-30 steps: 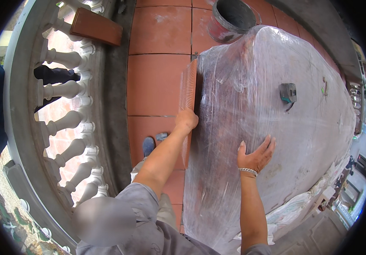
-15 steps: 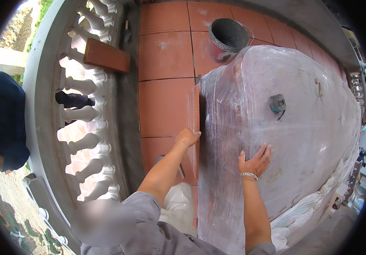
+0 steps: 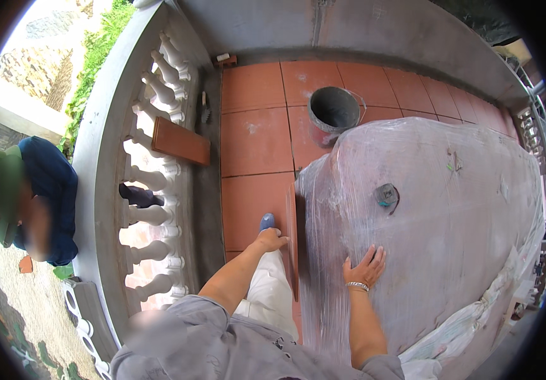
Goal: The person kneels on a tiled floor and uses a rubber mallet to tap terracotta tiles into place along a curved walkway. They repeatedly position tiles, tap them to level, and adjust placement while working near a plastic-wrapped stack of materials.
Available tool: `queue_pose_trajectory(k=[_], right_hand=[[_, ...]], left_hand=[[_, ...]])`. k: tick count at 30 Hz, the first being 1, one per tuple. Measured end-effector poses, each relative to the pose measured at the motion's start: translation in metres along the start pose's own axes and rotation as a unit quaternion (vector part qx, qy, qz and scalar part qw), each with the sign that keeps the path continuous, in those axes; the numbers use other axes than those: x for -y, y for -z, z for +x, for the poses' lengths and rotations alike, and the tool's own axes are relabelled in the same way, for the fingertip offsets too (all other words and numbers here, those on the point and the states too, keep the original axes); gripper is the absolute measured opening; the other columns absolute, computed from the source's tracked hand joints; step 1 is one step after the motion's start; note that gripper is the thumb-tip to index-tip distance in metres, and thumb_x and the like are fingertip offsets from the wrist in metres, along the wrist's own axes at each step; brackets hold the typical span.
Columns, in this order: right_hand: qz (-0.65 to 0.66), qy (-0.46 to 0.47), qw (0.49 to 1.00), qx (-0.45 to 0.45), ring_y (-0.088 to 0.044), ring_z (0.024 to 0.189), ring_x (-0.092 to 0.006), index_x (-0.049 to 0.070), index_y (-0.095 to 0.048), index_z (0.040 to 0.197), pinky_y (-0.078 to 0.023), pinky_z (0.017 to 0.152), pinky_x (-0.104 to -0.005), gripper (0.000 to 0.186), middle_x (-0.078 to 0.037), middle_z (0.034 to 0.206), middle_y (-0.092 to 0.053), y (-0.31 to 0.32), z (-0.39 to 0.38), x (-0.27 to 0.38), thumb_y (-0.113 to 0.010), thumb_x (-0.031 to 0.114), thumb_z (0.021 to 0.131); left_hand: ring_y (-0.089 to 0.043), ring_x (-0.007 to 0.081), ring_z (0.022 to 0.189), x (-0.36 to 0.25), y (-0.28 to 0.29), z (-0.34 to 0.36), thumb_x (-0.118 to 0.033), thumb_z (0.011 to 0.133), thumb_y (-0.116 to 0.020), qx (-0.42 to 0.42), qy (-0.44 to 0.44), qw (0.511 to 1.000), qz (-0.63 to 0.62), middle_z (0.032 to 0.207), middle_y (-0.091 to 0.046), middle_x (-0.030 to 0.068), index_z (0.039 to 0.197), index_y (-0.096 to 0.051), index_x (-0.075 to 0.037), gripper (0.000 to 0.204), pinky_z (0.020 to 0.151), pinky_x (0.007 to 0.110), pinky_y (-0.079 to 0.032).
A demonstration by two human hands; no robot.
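A thin terracotta tile point(image 3: 293, 253) stands on edge, seen nearly edge-on, beside a large block wrapped in clear plastic point(image 3: 437, 253). My left hand point(image 3: 272, 239) is at the tile's left side with its fingers curled in against it; the fingertips are partly hidden. On top of the wrapped block rests my right hand point(image 3: 365, 267), palm down and fingers spread, a silver bracelet on its wrist. A small dark tape measure point(image 3: 385, 195) lies on the plastic farther up. Below my left hand, a blue shoe point(image 3: 268, 221) shows on the tiled floor.
A dark bucket point(image 3: 334, 115) stands on the red floor tiles point(image 3: 254, 142) beyond the block. Along the left runs a balustrade point(image 3: 149, 253), with another terracotta tile point(image 3: 181, 140) leaning on it and a trowel-like tool point(image 3: 205, 107) nearby. Outside it is a person in a green cap point(image 3: 0, 193).
The view has tilted forward. The tile has turned more edge-on, its ribbed face now barely visible. My left hand sits slightly farther forward along it. The blue shoe has come forward.
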State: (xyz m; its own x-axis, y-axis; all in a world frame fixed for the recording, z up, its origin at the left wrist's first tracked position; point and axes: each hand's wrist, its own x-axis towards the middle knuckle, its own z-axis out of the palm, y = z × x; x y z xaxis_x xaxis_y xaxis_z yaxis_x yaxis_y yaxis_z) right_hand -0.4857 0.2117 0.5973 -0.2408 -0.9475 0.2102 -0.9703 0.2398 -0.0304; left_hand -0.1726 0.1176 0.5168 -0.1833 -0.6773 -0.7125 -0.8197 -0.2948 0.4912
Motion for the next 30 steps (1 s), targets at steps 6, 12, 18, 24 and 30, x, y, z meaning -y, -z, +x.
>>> queue_pose_trajectory(k=[6,12,18,24,30], right_hand=[[0.011,-0.004,1.0,-0.005,-0.03,0.14,-0.0429,0.006,-0.038,0.145,-0.033,0.11,-0.059,0.094,-0.02,0.149,-0.033,-0.002,0.0,-0.003,-0.08,0.034,0.066],[0.005,-0.047,0.997,0.057,-0.03,0.14,-0.0453,0.003,-0.038,0.144,-0.032,0.11,-0.0608,0.096,-0.021,0.15,-0.031,0.0,0.007,0.001,-0.081,0.034,0.065],[-0.013,-0.061,0.989,0.136,-0.023,0.143,-0.0472,-0.001,-0.03,0.147,-0.025,0.114,-0.0609,0.108,-0.025,0.153,-0.026,0.013,0.014,0.007,-0.083,0.036,0.061],[-0.035,-0.058,0.968,0.242,-0.011,0.147,-0.049,-0.004,-0.019,0.151,-0.021,0.119,-0.0541,0.121,-0.027,0.158,-0.015,0.02,0.007,-0.003,-0.084,0.034,0.057],[-0.115,-0.048,0.957,0.262,-0.036,0.136,-0.0415,-0.001,-0.039,0.143,-0.035,0.11,-0.0471,0.095,-0.026,0.148,-0.036,0.001,0.052,0.002,-0.081,0.026,0.062]], left_hand=[[-0.064,0.0387,0.108,-0.049,0.068,0.056,-0.048,0.086,-0.064,-0.047,-0.016,0.998,0.023,0.11,-0.068,0.0236,0.11,-0.071,-0.003,0.052,0.095,0.043,-0.049],[-0.064,0.0389,0.106,-0.091,0.147,0.138,-0.047,0.086,-0.064,0.005,-0.042,0.999,-0.005,0.107,-0.068,0.0254,0.105,-0.071,-0.003,0.049,0.091,0.045,-0.049],[-0.066,0.0391,0.101,-0.026,0.257,0.175,-0.046,0.085,-0.064,-0.089,0.021,0.996,0.014,0.102,-0.07,0.0229,0.103,-0.073,-0.005,0.046,0.089,0.043,-0.05],[-0.067,0.035,0.095,0.07,0.382,0.151,-0.043,0.088,-0.061,-0.167,0.123,0.978,-0.024,0.096,-0.07,0.0219,0.093,-0.073,-0.002,0.043,0.085,0.044,-0.05],[-0.065,0.037,0.108,0.13,0.44,0.146,-0.044,0.089,-0.059,-0.192,0.234,0.945,-0.123,0.107,-0.07,0.0234,0.099,-0.073,0.0,0.047,0.094,0.044,-0.049]])
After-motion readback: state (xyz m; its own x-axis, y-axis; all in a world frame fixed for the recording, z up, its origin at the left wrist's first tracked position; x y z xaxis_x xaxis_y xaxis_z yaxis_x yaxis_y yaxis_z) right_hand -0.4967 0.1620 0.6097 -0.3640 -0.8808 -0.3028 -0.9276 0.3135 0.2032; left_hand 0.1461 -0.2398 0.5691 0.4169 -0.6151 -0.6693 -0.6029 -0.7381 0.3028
